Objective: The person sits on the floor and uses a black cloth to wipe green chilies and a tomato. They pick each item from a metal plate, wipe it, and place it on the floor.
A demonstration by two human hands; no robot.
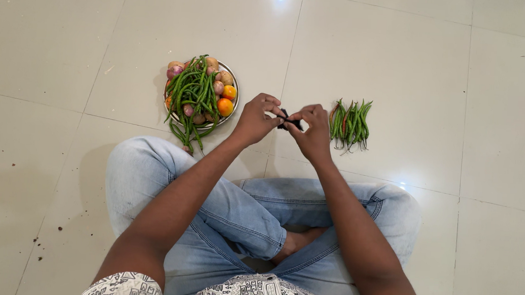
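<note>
A person sits cross-legged in blue jeans (pixel 252 217) on a pale tiled floor (pixel 68 50), seen from above. Both hands meet in front of the knees. The left hand (pixel 256 118) and the right hand (pixel 312 131) each pinch one small dark object (pixel 288 121) between fingertips and thumb; it is too small to identify. The hands are close together, joined only through that object, held above the floor.

To the left of the hands sits one round plate (pixel 235 82) heaped with long green beans (pixel 194 95), two orange-yellow fruits (pixel 225 106), several small purplish onions (pixel 174 71) and brownish potatoes (pixel 226 77); exact counts cannot be made out. To the right, one loose pile of green chillies (pixel 350 124) lies on the floor, with a red one among them.
</note>
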